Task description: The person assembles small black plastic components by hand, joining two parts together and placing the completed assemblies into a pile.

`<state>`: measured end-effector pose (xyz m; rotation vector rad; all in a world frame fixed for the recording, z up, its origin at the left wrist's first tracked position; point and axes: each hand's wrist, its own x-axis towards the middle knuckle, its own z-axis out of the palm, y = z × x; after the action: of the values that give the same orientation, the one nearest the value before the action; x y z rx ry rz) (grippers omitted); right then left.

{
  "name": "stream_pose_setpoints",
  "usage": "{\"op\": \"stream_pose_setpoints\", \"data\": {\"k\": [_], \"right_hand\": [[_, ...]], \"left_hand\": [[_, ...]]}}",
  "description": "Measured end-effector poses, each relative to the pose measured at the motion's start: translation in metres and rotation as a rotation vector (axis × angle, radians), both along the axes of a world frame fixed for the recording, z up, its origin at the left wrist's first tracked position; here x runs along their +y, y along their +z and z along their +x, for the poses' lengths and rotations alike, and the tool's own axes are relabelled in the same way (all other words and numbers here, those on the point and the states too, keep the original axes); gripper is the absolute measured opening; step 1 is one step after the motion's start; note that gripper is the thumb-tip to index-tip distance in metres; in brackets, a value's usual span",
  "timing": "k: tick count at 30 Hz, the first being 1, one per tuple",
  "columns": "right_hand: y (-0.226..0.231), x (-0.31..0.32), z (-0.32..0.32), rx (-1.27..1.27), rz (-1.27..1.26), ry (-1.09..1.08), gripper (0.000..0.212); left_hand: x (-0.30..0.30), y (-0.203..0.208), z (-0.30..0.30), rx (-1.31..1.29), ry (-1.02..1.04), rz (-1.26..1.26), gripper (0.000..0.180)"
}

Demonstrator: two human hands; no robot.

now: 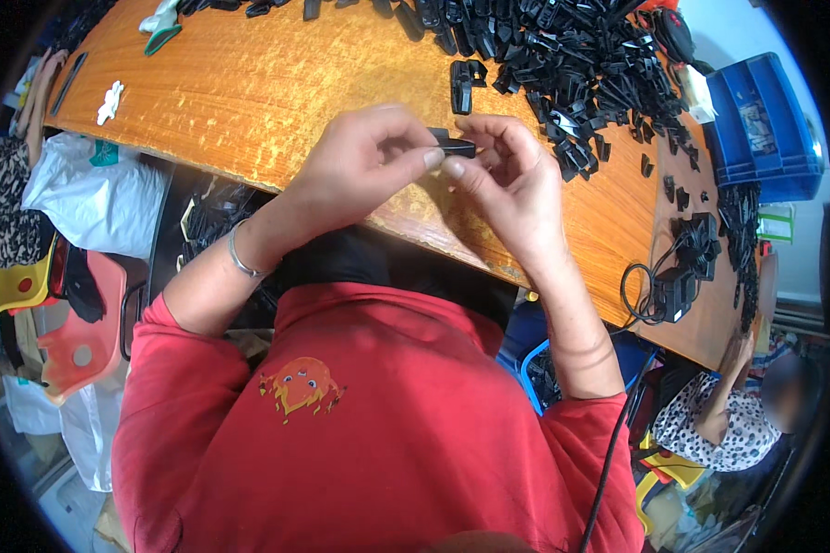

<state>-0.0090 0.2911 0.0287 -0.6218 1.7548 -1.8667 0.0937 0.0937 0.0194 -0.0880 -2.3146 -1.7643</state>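
Between my two hands, over the near part of the wooden table point(249, 92), is a small black plastic part point(456, 146). My left hand point(364, 161) pinches its left end between thumb and fingers. The thumb and fingers of my right hand point(512, 180) close on its right end. My fingers cover much of it, so its exact kind is hidden. Just beyond my hands lies a similar black plastic piece point(468, 85), apart from a big heap of black plastic parts point(563, 64) at the far right.
Black adapters with cables point(678, 286) lie at the table's right side. A blue plastic bin point(765, 129) stands beyond the right edge. A white-and-green glove point(162, 28) rests at the far left. Other people sit at left and right, one in a spotted top point(710, 429).
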Motion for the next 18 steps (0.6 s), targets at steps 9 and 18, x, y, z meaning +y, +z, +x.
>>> {"op": "stream_pose_setpoints", "data": {"k": [9, 18], "right_hand": [[0.001, -0.003, -0.020, 1.075, 0.327, -0.021, 0.025], [0.000, -0.013, -0.040, 1.009, 0.562, 0.061, 0.024]], "left_hand": [[-0.021, -0.003, -0.006, 0.248, 0.252, -0.521, 0.020], [-0.034, -0.020, -0.011, 0.218, 0.220, -0.677, 0.019]]}}
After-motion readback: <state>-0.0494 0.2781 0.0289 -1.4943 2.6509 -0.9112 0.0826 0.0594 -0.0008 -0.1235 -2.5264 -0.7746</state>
